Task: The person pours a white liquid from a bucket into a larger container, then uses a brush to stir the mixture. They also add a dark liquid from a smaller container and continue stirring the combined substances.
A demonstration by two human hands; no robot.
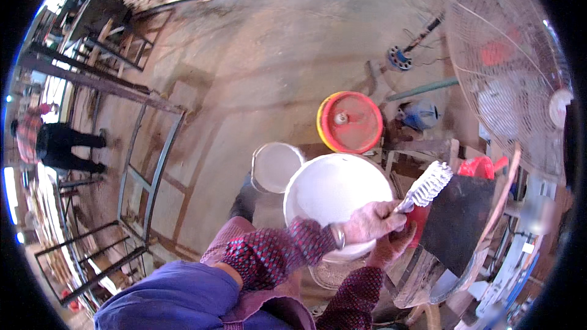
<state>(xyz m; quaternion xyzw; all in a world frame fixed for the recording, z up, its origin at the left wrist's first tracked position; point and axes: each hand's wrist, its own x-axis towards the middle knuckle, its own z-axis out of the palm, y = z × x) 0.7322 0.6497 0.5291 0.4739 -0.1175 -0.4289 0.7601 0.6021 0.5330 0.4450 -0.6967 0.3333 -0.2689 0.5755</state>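
Here the left hand [373, 221] is gripping a white brush [428, 184] by its handle, bristles over a dark panel [458, 220] at right of centre. The right hand [391, 245], just below, is clasping something red [419, 215]. Probably best: steady even strokes, loading from the white basin [333, 192] beside.

Both forearms come in from the lower edge, sleeves patterned. The left hand [374, 220] is closed in a grip; the right hand [391, 245] lies just under it, fingers curled.

no packages, labels, signs or screens visible
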